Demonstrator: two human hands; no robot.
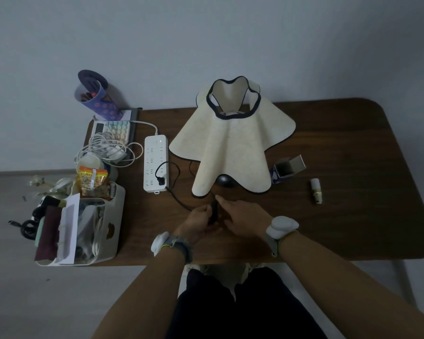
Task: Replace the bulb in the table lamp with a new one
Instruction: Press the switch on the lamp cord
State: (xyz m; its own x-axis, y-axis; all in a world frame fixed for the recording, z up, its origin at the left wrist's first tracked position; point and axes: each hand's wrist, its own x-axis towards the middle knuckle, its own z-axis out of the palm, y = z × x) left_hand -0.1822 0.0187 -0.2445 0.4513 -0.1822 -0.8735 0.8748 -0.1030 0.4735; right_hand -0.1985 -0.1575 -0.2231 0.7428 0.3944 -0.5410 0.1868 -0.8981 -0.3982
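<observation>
Both hands at near edge of counter (353,148), just in front of lamp. L hand (198,222) has fingers curled round a small black inline switch (214,211) on the lamp cord (179,199); holding it upright-ish. R hand (242,218) beside it, fingers fairly straight, index tip touching top of switch; thumb side hidden, can't tell if it pinches. White sensor pods strapped on both my wrists.

Lamp (230,148) stands mid-counter, cream wavy shade w/ dark trim, black base (224,181) peeking out under shade's near edge. Bulb inside not visible from here. Lamp unlit.

Cord runs left from switch to black plug (160,179) seated in white power strip (156,162), strip lying left of lamp.

R of lamp: small opened carton (288,168), flap up, close to shade edge. Further R, apart from the carton, a small bulb (316,190) lying on counter.

L end of counter: white bin (108,216) w/ misc items, snack bag (93,181), coiled white cables (105,148), purple cup (96,97).
</observation>
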